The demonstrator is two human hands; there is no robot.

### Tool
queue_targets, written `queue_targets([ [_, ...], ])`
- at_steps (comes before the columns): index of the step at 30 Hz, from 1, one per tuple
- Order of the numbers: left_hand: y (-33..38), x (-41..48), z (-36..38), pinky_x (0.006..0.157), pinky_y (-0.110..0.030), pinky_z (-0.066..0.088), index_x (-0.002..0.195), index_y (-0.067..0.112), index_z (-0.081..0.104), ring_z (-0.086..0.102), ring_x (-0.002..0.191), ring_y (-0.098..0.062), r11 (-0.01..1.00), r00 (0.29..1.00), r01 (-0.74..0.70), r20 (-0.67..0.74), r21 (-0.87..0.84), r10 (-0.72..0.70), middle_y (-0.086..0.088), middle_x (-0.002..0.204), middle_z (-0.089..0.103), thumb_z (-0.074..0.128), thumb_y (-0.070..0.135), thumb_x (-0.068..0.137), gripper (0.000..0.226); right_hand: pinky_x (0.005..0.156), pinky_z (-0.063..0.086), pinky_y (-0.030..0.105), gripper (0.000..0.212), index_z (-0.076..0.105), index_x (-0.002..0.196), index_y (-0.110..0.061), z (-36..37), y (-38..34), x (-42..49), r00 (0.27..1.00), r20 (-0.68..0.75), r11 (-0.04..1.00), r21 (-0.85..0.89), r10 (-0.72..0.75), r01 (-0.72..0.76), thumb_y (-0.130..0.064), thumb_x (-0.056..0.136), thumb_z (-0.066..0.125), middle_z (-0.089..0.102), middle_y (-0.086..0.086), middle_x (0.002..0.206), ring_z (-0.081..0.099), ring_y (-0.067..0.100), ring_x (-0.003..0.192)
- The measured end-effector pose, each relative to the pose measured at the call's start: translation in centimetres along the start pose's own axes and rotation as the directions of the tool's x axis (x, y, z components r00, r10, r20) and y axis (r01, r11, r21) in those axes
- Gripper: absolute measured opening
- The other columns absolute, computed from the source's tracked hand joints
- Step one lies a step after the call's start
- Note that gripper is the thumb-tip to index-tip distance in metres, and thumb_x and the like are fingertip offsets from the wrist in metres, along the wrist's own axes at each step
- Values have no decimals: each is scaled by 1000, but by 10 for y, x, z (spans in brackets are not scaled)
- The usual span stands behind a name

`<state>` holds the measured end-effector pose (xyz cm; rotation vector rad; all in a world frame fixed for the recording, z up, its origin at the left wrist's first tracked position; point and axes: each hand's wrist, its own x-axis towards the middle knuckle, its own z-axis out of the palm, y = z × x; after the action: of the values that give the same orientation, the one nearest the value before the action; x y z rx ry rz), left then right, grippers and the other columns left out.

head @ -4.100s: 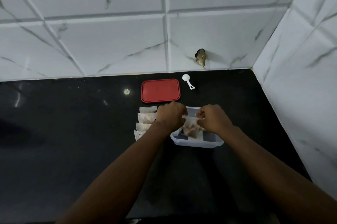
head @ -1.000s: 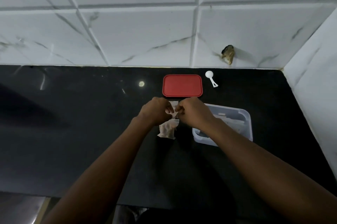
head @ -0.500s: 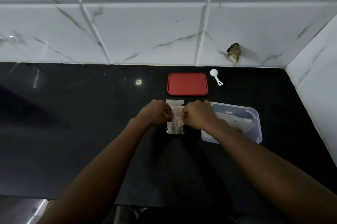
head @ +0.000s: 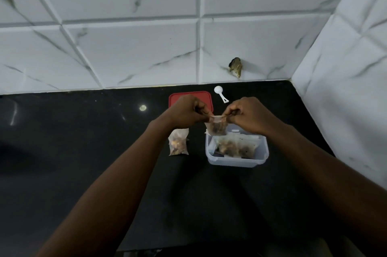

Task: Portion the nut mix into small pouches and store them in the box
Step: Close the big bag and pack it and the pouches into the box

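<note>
Where the glossy black stone counter [head: 83,141] meets the white marble-veined wall tiles [head: 129,53], the work sits toward the right corner. A filled translucent pouch [head: 178,141] lies flat on the counter. Its long axis runs away from the person, and lumpy brown and yellow nut pieces show through the thin crinkled film.

Just beyond it, the left hand [head: 188,112] partly hides a flat red plastic lid [head: 206,97] with rounded corners. That hand's fingers [head: 202,111] pinch the top left corner of a second small nut pouch [head: 216,128]. The right hand [head: 249,116] pinches the top right corner between thumb and forefinger, with the other fingers curled in.

This held pouch hangs upright in the air. Its stretched top edge runs left to right between the hands, and its filled belly points down over the far left corner of the clear rectangular plastic box [head: 230,162]. The box stands open with more filled pouches [head: 234,145] lying inside.

Behind the hands, a small white plastic scoop [head: 221,93] lies with its round bowl toward the wall. A dark ragged chip [head: 236,67] marks the tile above it.

Half a second ago both hands held the pouch low, left of the box. It has since risen and shifted right to the box's edge.
</note>
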<state>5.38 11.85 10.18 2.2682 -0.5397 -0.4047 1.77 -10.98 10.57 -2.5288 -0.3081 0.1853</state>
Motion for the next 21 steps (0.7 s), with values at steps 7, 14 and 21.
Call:
queue_targets([
  [7, 7, 16, 40, 73, -6, 50, 98, 18, 83, 66, 73, 11, 994, 983, -6, 184, 105, -13, 10, 85, 76, 83, 19, 87, 11, 76, 54, 30, 13, 78, 98, -37, 8, 36, -26, 986, 85, 983, -130, 140, -128, -40, 86, 72, 73, -16, 92, 65, 2, 80],
  [14, 2, 21, 70, 85, -39, 56, 104, 35, 78, 66, 105, -15, 859, 948, 71, 233, 507, -216, 9, 113, 73, 77, 40, 88, 16, 84, 54, 32, 16, 77, 104, -33, 41, 45, -23, 964, 226, 967, -241, 141, -85, -33, 90, 69, 69, -16, 106, 59, 3, 95],
  [21, -4, 26, 85, 89, -42, 54, 109, 35, 74, 66, 110, -19, 789, 971, 26, 173, 614, -167, 6, 119, 70, 75, 39, 91, 19, 69, 47, 28, 15, 78, 100, -32, 54, 42, -16, 982, 158, 914, -404, 105, -32, -34, 92, 66, 68, -11, 88, 60, 7, 82],
])
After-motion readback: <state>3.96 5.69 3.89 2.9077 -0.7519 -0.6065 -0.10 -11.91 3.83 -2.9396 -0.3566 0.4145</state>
